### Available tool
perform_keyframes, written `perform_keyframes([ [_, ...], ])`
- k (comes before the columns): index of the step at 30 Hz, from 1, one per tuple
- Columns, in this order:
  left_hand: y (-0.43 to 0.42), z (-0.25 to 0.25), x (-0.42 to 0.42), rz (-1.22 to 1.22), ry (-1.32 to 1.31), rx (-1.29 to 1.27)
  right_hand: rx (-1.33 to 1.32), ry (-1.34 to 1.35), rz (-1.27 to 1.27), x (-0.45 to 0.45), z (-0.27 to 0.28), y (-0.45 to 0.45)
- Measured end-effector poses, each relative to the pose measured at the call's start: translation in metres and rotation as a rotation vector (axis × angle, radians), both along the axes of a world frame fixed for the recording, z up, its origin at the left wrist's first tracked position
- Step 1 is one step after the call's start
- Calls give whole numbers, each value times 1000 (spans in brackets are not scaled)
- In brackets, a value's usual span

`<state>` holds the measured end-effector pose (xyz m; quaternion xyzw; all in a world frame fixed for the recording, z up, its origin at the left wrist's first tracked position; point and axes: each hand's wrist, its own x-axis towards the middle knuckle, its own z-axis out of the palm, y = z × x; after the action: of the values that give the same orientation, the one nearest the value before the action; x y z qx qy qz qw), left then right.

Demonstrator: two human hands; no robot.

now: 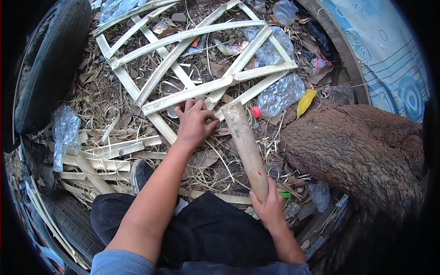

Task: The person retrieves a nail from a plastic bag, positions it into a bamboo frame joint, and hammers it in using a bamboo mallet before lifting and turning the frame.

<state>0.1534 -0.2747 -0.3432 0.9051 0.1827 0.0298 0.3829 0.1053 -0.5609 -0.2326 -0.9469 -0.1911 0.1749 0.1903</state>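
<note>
A lattice of pale split bamboo strips (pixel 188 94) lies over the ground in front of me, with strips crossing and some bowed upward. My left hand (pixel 197 121) is at the lattice's near edge, its fingers curled down against a strip; the fingertips are partly hidden. In my right hand (pixel 268 206) is the lower end of a thick, pale brown bamboo stick (pixel 245 146) with a small red mark. The stick's far end reaches the lattice's near corner, beside my left hand; whether it touches cannot be made out.
Several split bamboo pieces (pixel 107 165) lie piled at the left, near my shoe (pixel 141 174). A tyre (pixel 52 64) stands at the upper left. A thick tree trunk (pixel 353 151) juts in from the right. Plastic bags (pixel 280 94), dry leaves and shavings litter the soil.
</note>
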Motion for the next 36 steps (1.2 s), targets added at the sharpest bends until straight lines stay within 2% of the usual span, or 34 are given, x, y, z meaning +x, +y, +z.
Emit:
perform_keyframes([
  [2,-1,-5,-4,20,-59,21,224,-50,-71,-9,-4,-4],
  [3,-2,-5,-3,25,-97,70,228,-36,-71,-10,-3,-2],
  [5,-3,-4,-2,28,-105,68,-135,57,35,2,5,7],
  [7,1,-5,0,0,-20,3,-65,-16,59,-2,-3,3],
  [9,-1,-7,-3,16,-92,68,178,-53,-44,-11,-5,-2],
  [10,1,-7,-3,21,-93,65,25,-33,-25,-6,-2,3],
  [13,0,-4,4,9,-111,29,-35,-50,-9,-2,-9,-4],
  [14,1,-5,-2,2,-87,1,138,-100,-10,-2,-5,-3],
  [15,-1,-8,-3,18,-68,9,133,-69,0,-6,-4,-4],
  [17,0,-7,-3,15,-109,17,-41,-36,-24,-1,-3,-1],
  [18,-3,-7,-4,13,-114,20,-232,87,10,3,2,5],
  [19,-2,-5,-2,6,-106,13,-222,72,14,4,5,7],
  [21,0,-8,-3,12,-70,15,135,-90,-59,-4,4,5],
  [22,-3,-10,-7,17,-61,7,223,-34,-206,-10,2,3],
  [23,0,-10,-4,14,-78,11,230,-31,-210,-5,-1,5],
  [25,-5,-7,-6,-8,-84,-1,-299,42,54,7,0,7],
  [26,2,-7,-2,-8,-99,4,30,-109,-26,-5,-5,3],
  [29,1,-9,-4,4,-83,10,71,-135,-28,-7,-3,6],
  [30,-2,-9,-4,0,-87,4,-214,-69,65,0,3,11],
  [31,-3,-8,-3,10,-94,8,-217,-79,63,-3,4,10],
  [33,2,-11,-3,-2,-137,8,69,-160,65,-9,-4,8],
  [34,2,-9,-6,5,-103,1,157,-117,-21,-15,-5,4],
  [35,2,-7,-5,2,-82,-7,152,-102,-26,-14,-5,4],
  [36,0,-9,-4,16,-82,5,-36,-88,22,-5,-7,9],
])
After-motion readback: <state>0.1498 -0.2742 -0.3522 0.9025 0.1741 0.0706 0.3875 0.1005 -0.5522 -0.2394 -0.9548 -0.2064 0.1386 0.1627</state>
